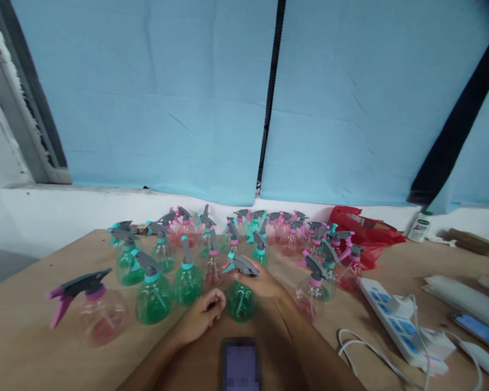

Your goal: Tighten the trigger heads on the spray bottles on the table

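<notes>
My right hand [256, 278] is wrapped round the neck of a green spray bottle [242, 303] with a grey and turquoise trigger head. This bottle stands upright on the wooden table, its nozzle turned to the left. Just left of its body is my left hand [209, 310], fingers curled in, with nothing visible in them. Nearest to that hand are two more green spray bottles, one [188, 283] just behind it and another [154, 300] farther left. A clear spray bottle with a pink collar [212, 266] stands behind the gap between my hands.
At the left front stands a pink spray bottle [101, 317]; another [309, 297] is right of my right arm. Several more fill the table's back. A red plastic bag [362, 233], a white bottle [419, 227], a power strip [395, 320] with cables and phones [241, 366] are also there.
</notes>
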